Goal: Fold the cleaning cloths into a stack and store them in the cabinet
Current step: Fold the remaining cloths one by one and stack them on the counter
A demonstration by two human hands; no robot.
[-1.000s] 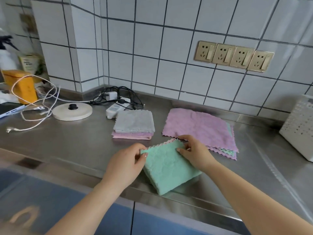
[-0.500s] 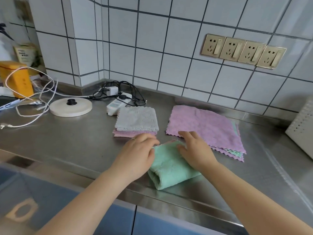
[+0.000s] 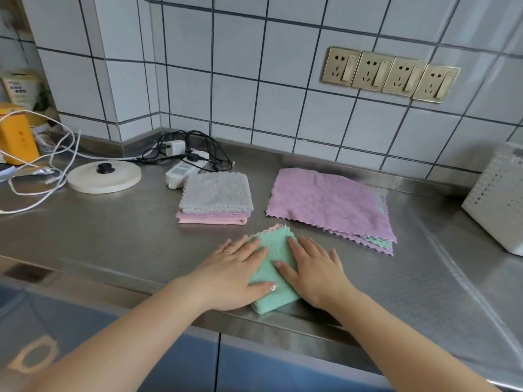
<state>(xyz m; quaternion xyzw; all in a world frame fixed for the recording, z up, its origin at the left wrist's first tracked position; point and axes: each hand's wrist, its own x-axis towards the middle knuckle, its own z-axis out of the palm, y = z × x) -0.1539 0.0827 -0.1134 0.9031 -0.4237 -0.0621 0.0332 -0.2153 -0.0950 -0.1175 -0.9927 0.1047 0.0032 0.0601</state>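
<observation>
A folded green cloth point(image 3: 273, 250) lies near the front edge of the steel counter point(image 3: 113, 236). My left hand point(image 3: 235, 274) lies flat on its left half, fingers straight. Flat on the cloth's right half presses my right hand point(image 3: 314, 268). Behind them, a stack of folded cloths point(image 3: 215, 198) has a grey one on top of purple and pink ones. To its right sits a pile of unfolded cloths point(image 3: 331, 203) with a purple one uppermost. Blue cabinet doors point(image 3: 254, 366) run below the counter edge.
A round white kettle base point(image 3: 104, 176), a power strip with black cables point(image 3: 185, 165) and loose white cords point(image 3: 42, 165) lie at the back left. A yellow box point(image 3: 15, 134) stands far left. A white perforated container point(image 3: 498, 199) stands at the right.
The green cloth has been folded over into a narrower shape. Both hands went from handling its edges to lying flat on top of it.
</observation>
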